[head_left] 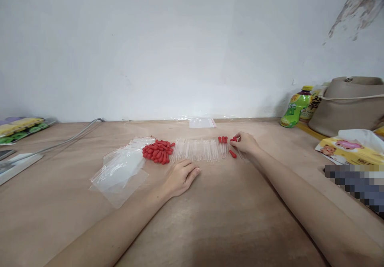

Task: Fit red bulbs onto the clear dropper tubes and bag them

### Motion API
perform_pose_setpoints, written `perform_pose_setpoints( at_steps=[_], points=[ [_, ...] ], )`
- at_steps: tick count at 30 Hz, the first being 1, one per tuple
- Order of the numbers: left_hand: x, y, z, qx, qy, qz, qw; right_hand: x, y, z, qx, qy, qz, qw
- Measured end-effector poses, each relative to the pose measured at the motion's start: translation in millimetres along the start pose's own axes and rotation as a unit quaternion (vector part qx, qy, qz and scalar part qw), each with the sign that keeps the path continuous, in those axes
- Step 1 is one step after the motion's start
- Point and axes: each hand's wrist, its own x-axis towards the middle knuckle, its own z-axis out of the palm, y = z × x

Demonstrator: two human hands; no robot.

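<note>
My left hand (181, 178) rests on the table, holding nothing, its fingers loosely bent and the thumb apart. Just beyond it lies a row of clear thin dropper tubes (195, 150). A pile of red rubber bulbs (157, 151) sits at the row's left end. At the right end, several tubes carry red bulbs (222, 139). My right hand (244, 142) has thumb and forefinger closed on a red dropper bulb (233, 139); its tube is partly hidden by the hand. One loose red bulb (232, 154) lies in front of those fingers.
Clear zip bags (123, 175) overlap left of the bulbs; another bag (202, 123) lies near the wall. A grey cable (72, 138) crosses the left side. On the right stand a green bottle (296, 108), a beige bag (348, 105) and a yellow tissue pack (345, 149).
</note>
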Motion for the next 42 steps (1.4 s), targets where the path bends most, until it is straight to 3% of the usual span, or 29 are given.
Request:
perform_pose_setpoints(
  at_steps=[12, 14, 19, 25, 29, 34, 37, 42],
  points=[
    [0, 0, 0.3, 0.006, -0.008, -0.003, 1.000, -12, -9, -11, 0.017, 0.043, 0.045, 0.998],
    [0, 0, 0.2, 0.005, -0.005, -0.002, 1.000, -19, -16, -17, 0.002, 0.018, 0.030, 0.999],
    [0, -1, 0.8, 0.003, 0.006, 0.006, 1.000, -39, -28, -25, -0.088, -0.112, -0.051, 0.989],
    [0, 1, 1.3, 0.029, 0.061, -0.008, 0.998, -49, -34, -28, -0.129, -0.089, -0.050, 0.986],
    [7, -3, -1.4, 0.063, 0.097, -0.061, 0.991, -64, -50, -33, -0.111, -0.037, -0.095, 0.989],
    [39, -9, 4.8, 0.118, 0.107, -0.134, 0.978, -105, -68, -15, -0.025, 0.049, -0.278, 0.959],
    [67, -5, 14.4, 0.146, 0.065, -0.201, 0.966, -124, -66, 1, 0.011, 0.055, -0.341, 0.938],
    [101, 1, 25.7, 0.161, -0.025, -0.315, 0.935, -131, -58, 9, 0.043, 0.044, -0.359, 0.931]
  ],
)
